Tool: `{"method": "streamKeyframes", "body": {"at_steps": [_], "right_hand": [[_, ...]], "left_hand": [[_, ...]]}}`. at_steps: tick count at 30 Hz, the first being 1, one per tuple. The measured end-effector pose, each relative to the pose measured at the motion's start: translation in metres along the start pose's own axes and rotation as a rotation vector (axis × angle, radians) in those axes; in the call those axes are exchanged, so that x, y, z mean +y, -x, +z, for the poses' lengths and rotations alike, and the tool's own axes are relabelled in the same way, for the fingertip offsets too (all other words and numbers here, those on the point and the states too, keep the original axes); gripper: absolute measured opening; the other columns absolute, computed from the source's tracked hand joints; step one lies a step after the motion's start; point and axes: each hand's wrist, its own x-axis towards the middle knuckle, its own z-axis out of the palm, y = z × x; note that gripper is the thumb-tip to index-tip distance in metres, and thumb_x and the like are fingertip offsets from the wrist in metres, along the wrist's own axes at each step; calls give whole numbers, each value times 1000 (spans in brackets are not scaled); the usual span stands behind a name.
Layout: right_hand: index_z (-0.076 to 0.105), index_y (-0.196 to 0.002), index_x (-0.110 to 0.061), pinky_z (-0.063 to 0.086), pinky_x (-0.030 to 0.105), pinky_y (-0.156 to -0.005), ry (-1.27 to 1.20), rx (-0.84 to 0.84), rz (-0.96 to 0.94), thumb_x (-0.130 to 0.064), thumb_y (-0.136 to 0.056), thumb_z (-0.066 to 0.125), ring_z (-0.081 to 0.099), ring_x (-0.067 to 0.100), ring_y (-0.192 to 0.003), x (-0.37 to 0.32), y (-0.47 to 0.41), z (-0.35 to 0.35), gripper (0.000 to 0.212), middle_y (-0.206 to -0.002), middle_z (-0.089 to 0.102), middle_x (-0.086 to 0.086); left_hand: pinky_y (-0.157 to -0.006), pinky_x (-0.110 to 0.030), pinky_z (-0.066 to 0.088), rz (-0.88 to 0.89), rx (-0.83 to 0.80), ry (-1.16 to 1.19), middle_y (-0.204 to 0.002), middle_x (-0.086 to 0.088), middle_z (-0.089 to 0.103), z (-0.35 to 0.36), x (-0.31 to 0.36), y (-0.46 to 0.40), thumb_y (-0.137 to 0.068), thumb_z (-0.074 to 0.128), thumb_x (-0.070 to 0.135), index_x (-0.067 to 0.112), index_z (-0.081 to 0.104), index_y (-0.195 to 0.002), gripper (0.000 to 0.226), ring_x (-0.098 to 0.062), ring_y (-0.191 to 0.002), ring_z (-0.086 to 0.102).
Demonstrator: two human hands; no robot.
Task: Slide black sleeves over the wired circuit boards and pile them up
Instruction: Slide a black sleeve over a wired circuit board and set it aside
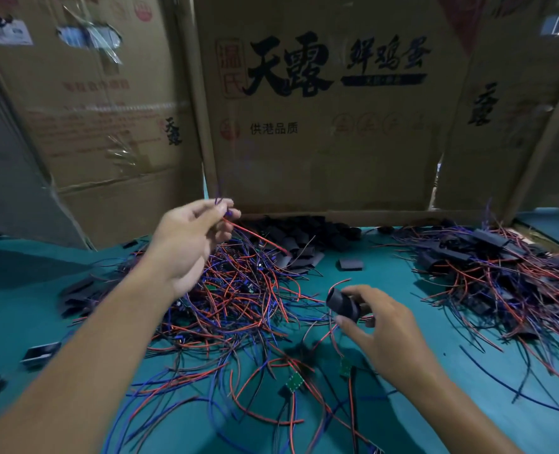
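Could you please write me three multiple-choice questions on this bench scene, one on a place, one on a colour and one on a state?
1. Where does the pile of sleeved boards lie?
A. at the person's right
B. at the near left corner
C. inside a cardboard box

2. What colour is the table cover?
A. white
B. teal green
C. yellow

3. What is the right hand doing?
A. lying flat and holding nothing
B. pinching red and blue wires
C. gripping a black sleeve

Answers:
1. A, as the heap of boards in black sleeves with trailing wires sits on the right of the table.
2. B, as bare cover between the piles shows teal green.
3. C, as its fingers curl round an opened black sleeve, while the left hand pinches the wires.
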Motion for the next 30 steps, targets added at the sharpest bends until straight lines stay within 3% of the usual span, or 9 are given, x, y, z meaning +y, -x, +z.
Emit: {"method": "streamKeyframes", "body": {"at_steps": [4,8,11,16,22,30], "right_hand": [[61,-109,-30,51,32,-82,-16,17,7,-29,-82,76,60,9,-90,-1,-3,-8,31,-97,63,-15],[64,-107,-27,48,24,-80,-24,67,26,-26,-81,78,60,9,-88,0,-4,-15,29,-94,64,-14],[66,-105,-26,41,8,-77,-55,53,23,-23,-81,79,60,2,-85,0,-5,-17,27,-93,66,-14],[66,-109,-27,44,19,-84,-73,-40,-21,-22,-81,79,58,2,-93,-3,-5,-21,31,-99,64,-14],[64,-111,-31,42,8,-79,-110,-111,-65,-21,-82,78,58,-3,-94,-2,-4,-17,33,-100,66,-20],[62,-108,-30,52,25,-81,-137,3,-182,-20,-84,76,64,2,-88,-8,1,-7,30,-95,69,-18]], "left_hand": [[-58,-12,52,-200,-6,396,-89,-4,72,2,-32,37,-88,59,9,0,63,-114,28,-4,-63,60],[-56,-16,52,-247,16,436,-96,-7,71,4,-64,61,-84,61,17,9,64,-113,30,-6,-62,57],[-56,-17,52,-224,30,436,-95,-11,71,7,-70,65,-86,61,20,13,62,-109,24,-8,-61,56],[-58,-17,52,-176,19,470,-83,-4,67,5,-66,68,-86,61,22,16,66,-106,21,-8,-62,56],[-57,-13,50,-184,24,627,-79,-2,62,6,-62,70,-90,56,17,13,68,-104,19,-5,-62,55],[-58,-7,48,-241,-24,803,-79,3,58,8,-56,73,-89,55,22,13,65,-104,20,-1,-64,53]]}}
